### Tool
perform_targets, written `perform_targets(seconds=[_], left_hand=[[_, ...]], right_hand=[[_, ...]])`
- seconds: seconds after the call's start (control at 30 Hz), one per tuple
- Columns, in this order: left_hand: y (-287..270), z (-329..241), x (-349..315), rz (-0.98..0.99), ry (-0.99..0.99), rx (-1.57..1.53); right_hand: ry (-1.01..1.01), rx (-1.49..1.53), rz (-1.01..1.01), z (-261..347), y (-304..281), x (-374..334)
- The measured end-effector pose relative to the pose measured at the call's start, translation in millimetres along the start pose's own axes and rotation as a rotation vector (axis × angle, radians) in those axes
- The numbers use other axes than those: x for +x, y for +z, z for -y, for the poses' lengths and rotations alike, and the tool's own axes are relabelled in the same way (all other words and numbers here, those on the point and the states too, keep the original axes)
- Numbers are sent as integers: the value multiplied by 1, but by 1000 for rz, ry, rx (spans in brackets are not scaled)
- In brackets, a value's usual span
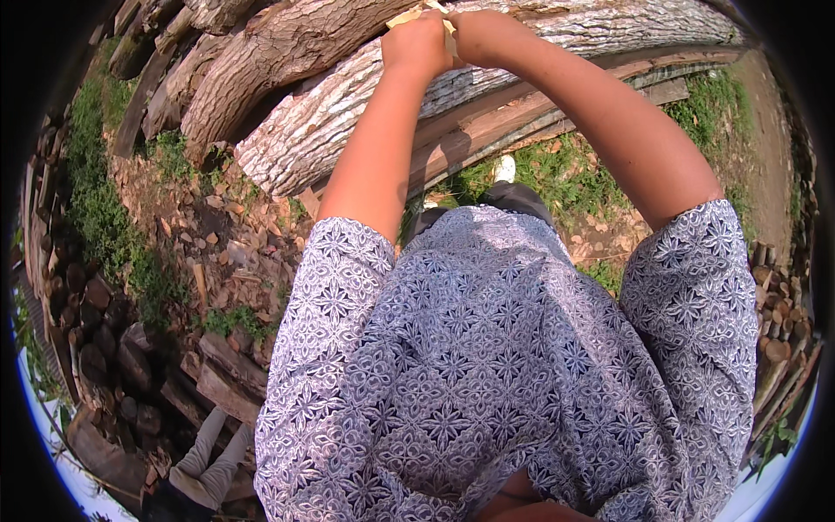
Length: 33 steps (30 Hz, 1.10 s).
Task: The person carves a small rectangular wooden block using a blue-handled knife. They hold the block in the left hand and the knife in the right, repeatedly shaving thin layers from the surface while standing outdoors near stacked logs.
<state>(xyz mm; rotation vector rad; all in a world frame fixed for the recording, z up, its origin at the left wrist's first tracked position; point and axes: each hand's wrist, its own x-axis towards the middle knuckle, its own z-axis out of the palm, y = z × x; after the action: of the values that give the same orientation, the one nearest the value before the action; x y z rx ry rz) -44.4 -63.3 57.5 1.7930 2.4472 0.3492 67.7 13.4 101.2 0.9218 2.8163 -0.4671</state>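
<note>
Grasping the pale piece at 12 o'clock, the left hand is clenched over the whitish log; the right hand is just beside it, though whether its fingers grip too I cannot tell. Working it well probably calls for a firm left hold and small, even right-hand moves. The whitish log ends toward 10 o'clock, a darker log lies at 11, and low grass at 2 seemingly leaves elbow room.
</note>
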Motion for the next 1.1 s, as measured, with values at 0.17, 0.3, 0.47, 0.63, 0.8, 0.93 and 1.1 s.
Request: perform_targets(seconds=[0.17, 0.3, 0.47, 0.63, 0.8, 0.93, 1.1], left_hand=[[38, 4, -20, -219, 99, -61], [52, 14, -49, -306, 232, 138], [41, 8, -41, -92, 164, 107], [24, -31, -30, -1, -46, 212], [12, -36, -11, 150, -103, 340], [-2, -38, 5, 285, -59, 422], [-2, -50, 10, 332, -138, 242]], right_hand=[[96, 197, -183, -90, 30, -22], [509, 853, -78, -83, 4, -125], [699, 1267, 23, -123, 59, -222], [801, 1350, 34, -163, 140, -277], [646, 1319, 176, -231, 166, -286], [645, 1288, 264, -271, 123, -280], [493, 1284, 276, -297, 91, -252]])
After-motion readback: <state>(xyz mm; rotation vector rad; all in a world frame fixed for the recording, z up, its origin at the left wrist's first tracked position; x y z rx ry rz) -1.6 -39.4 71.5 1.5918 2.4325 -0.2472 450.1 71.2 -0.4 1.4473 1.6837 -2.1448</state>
